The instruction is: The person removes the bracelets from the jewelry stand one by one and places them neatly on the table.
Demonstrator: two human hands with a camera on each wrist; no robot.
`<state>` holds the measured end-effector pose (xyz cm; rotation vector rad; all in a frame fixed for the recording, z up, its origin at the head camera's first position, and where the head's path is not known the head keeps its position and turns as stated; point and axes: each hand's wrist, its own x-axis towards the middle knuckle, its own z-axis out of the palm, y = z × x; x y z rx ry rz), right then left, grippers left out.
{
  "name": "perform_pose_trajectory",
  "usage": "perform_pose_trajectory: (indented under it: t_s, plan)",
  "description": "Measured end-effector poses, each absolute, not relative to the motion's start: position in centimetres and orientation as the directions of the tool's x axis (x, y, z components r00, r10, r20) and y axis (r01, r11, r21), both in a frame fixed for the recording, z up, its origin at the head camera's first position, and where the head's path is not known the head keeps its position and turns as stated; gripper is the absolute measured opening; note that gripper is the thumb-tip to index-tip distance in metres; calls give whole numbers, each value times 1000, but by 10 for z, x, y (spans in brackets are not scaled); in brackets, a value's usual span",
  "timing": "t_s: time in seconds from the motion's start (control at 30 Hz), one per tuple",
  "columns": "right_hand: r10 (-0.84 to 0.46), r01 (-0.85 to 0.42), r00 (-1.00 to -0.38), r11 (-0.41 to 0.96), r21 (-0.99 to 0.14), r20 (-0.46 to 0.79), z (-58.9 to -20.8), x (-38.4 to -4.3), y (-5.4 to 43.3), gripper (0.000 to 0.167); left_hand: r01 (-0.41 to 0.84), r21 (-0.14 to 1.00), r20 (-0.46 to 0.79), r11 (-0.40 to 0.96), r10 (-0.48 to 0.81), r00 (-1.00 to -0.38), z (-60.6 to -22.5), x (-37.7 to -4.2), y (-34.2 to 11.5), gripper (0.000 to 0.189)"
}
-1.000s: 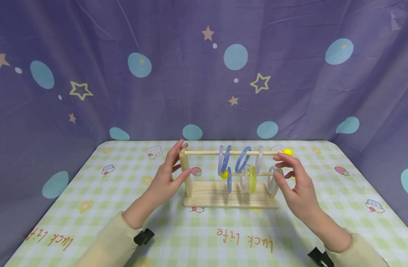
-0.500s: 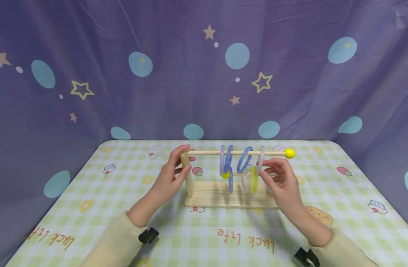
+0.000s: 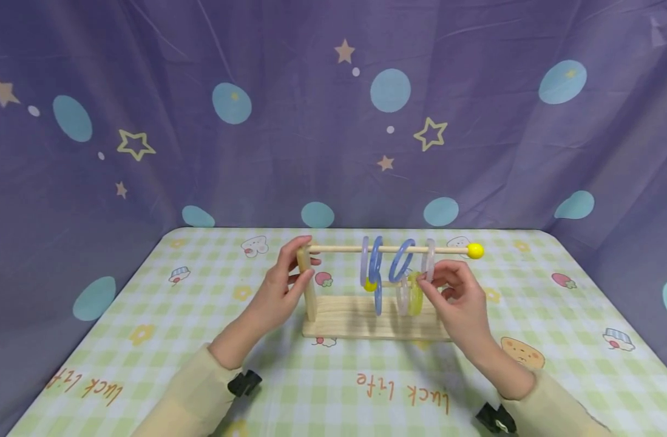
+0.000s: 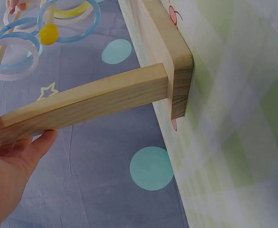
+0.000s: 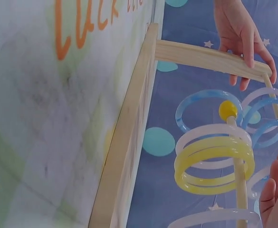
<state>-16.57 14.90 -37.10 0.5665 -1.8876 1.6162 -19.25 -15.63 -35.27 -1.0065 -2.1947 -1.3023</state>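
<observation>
A wooden rack stands on the table, with a flat base (image 3: 360,325) and two rods tipped with yellow balls. My left hand (image 3: 273,294) grips its left upright post (image 3: 308,291) near the top, thumb in front and fingers behind. With thumb and fingertips, my right hand (image 3: 464,303) pinches a pale translucent ring (image 3: 431,250) hanging on the upper rod (image 3: 341,249). Left of it on that rod hang a tilted blue ring (image 3: 397,267), another blue ring (image 3: 372,261) and a lilac ring (image 3: 364,267). Yellow rings (image 5: 215,185) and a blue ring (image 5: 188,107) hang on the lower rod (image 5: 240,178).
A green-and-white checked cloth (image 3: 202,352) covers the table under the rack. Behind it rises a purple curtain (image 3: 284,152) with stars and teal dots. The upper rod's yellow ball (image 3: 476,250) sticks out past my right hand. Another pale ring (image 5: 215,217) sits low on the lower rod.
My right hand has moved left from the upper rod's ball end to the pale ring and taken hold of it. The left fingers have closed in around the post.
</observation>
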Motion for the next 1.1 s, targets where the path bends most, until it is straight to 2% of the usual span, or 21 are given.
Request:
perform_pose_trajectory:
  t_s: [0.3,0.67,0.87,1.0,1.1]
  plan:
    - [81,-720,-663,203,-664,744,-369,-166,163,32,740,591,641,321,371,-672,-353,-193,-156,57]
    - [89,-764,-623,145,-629,777,-368,-166,180,26,763,571,666,302,373,-646,-354,-194,-156,59]
    - [87,-769,-613,162,-619,785,-369,-167,188,27,762,569,665,310,371,-648,-354,-193,-156,60]
    - [86,-749,-622,225,-624,778,-369,-165,192,29,764,562,667,316,373,-645,-355,-193,-156,60]
    - [100,-737,-637,211,-642,764,-368,-164,195,29,764,561,667,318,373,-645,-355,-193,-156,60]
